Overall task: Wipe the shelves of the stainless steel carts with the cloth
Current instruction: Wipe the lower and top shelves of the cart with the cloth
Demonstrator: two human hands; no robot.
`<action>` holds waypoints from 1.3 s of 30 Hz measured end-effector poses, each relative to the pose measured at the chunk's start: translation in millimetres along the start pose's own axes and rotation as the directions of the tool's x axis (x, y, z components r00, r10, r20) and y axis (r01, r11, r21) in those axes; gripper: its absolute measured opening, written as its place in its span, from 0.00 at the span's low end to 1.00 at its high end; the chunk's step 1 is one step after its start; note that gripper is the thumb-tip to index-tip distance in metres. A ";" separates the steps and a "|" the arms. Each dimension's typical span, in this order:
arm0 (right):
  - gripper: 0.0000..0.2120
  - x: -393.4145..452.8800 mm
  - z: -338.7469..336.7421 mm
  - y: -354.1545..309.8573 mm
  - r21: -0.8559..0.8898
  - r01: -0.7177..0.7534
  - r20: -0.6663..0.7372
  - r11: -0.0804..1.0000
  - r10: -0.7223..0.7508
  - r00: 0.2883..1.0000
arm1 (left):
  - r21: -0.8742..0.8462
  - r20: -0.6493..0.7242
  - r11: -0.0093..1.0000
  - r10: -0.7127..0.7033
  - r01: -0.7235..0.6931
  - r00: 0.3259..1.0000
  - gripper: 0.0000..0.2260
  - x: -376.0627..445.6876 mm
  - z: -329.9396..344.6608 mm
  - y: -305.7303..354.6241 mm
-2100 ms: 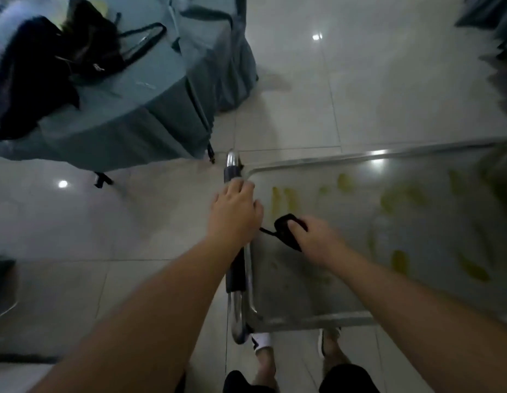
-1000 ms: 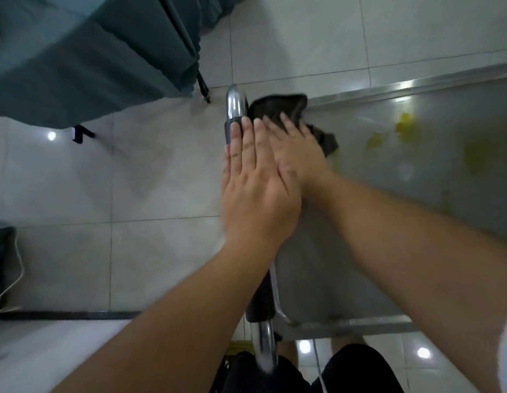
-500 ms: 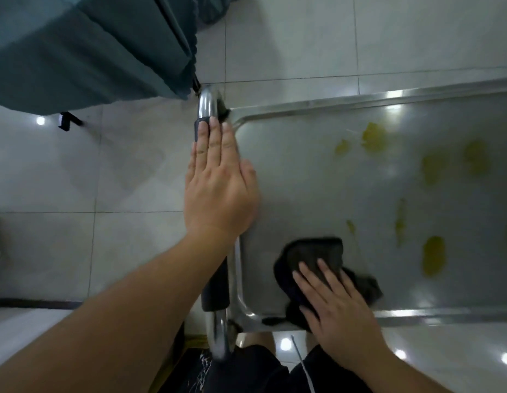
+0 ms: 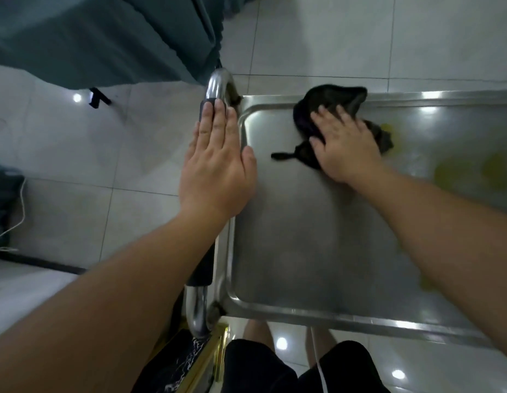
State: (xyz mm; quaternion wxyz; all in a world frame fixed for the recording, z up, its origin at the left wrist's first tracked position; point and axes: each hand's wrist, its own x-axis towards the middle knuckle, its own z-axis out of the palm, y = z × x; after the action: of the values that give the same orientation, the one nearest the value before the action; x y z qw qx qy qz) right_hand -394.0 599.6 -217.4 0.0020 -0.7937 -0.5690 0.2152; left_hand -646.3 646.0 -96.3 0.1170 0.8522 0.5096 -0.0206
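Observation:
The stainless steel cart's top shelf fills the lower right of the head view. A dark cloth lies bunched at the shelf's far left corner, part of it over the far rim. My right hand presses flat on the cloth, fingers spread. My left hand rests flat on the cart's push handle, fingers straight along its black grip. Yellow smears mark the shelf to the right of the cloth; the stretch near me looks clean.
A table draped in teal cloth stands at the upper left, close to the handle's far end. Pale tiled floor surrounds the cart. A white cable lies at the left edge. My legs stand against the cart's near rim.
My right hand has slid the cloth from the shelf's near edge up to its far left corner. The left hand stays on the handle.

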 end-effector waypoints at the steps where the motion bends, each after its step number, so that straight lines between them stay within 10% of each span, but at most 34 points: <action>1: 0.31 10.0 -5.9 4.9 0.001 -0.001 0.007 1.000 0.001 1.000 | 0.014 0.001 1.000 0.003 -0.003 1.000 0.32 0.8 -0.1 0.2; 15: 0.31 -332.9 104.6 25.8 -0.029 0.143 0.018 0.989 -0.142 0.990 | 0.111 -0.006 0.993 0.033 -0.032 0.999 0.34 -2.2 5.2 -3.6; 30: 0.32 0.8 -32.7 95.8 0.004 -0.085 0.001 0.996 0.085 0.996 | 0.203 -0.007 0.979 0.021 -0.019 1.000 0.35 -0.1 4.5 1.2; 39: 0.31 -194.5 20.9 103.3 -0.004 0.075 -0.008 0.997 -0.075 0.997 | 0.194 -0.018 0.981 0.024 -0.021 1.000 0.36 0.9 8.0 -3.8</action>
State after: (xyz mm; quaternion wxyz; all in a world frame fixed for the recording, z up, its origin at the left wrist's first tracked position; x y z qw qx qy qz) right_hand -358.5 382.4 -195.9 0.0110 -0.7727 -0.5987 0.2108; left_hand -648.5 646.7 -104.9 0.0285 0.8654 0.4967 -0.0603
